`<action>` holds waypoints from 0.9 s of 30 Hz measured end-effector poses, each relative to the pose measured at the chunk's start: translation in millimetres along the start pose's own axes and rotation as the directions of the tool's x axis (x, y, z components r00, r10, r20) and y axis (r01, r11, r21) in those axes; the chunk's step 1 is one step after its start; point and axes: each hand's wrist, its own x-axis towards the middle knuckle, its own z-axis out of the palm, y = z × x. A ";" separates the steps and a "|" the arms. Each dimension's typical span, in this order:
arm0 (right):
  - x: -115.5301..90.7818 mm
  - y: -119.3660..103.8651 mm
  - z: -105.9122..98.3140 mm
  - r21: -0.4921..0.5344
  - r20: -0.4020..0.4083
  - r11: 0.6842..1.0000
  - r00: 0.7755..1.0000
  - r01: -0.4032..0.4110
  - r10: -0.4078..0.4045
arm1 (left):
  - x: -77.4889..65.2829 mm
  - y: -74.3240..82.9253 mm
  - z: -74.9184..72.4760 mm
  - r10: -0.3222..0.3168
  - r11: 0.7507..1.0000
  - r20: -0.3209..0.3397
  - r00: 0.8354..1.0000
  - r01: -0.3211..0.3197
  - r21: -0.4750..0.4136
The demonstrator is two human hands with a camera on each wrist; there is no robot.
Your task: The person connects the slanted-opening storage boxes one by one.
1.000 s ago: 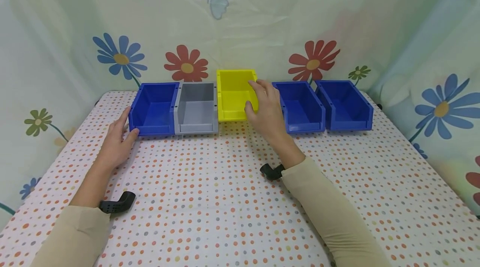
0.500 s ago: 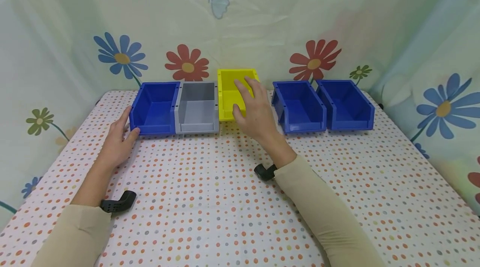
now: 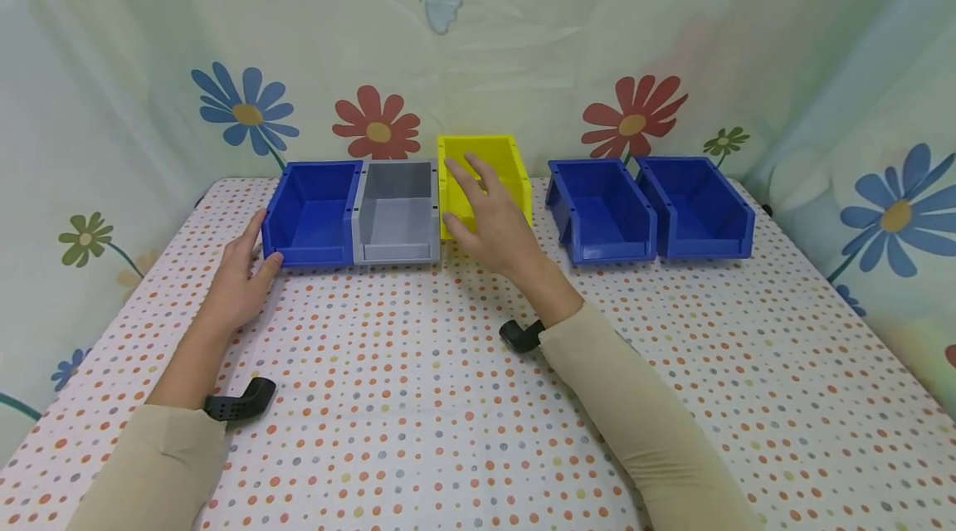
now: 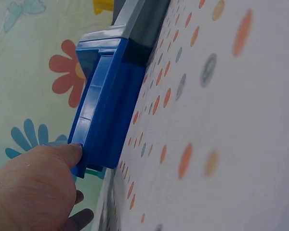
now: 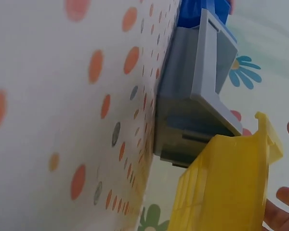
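Left hand (image 3: 235,286) pinching leftmost blue open-front plastic bin (image 3: 317,220), spread right hand (image 3: 500,231) needed even contact with yellow open-front plastic bin (image 3: 514,176).

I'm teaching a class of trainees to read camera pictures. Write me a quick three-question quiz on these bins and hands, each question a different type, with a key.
1. Counting: in the head view, how many blue bins are in the row?
2. True or false: the gray bin sits between the yellow bin and the two bins at the right end.
3. Multiple choice: which bin does the left hand touch?
A) the yellow one
B) the gray one
C) the leftmost blue bin

Key:
1. Three: one at the left end, two at the right.
2. False; it sits between the leftmost blue bin and the yellow bin.
3. C
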 end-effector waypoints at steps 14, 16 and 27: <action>6.2 -3.1 2.2 -0.038 0.176 0.999 0.984 -0.035 0.041 | 0.4 -0.1 0.7 -0.013 1.000 -0.004 1.000 0.013 0.004; 6.6 -3.3 2.5 -0.049 0.182 0.998 0.982 -0.036 0.044 | 0.2 0.3 0.7 -0.014 1.000 -0.005 1.000 0.014 0.006; 7.6 -3.8 3.1 -0.063 0.215 0.998 0.976 -0.024 0.037 | -0.8 2.0 0.3 -0.016 1.000 -0.005 1.000 0.016 0.009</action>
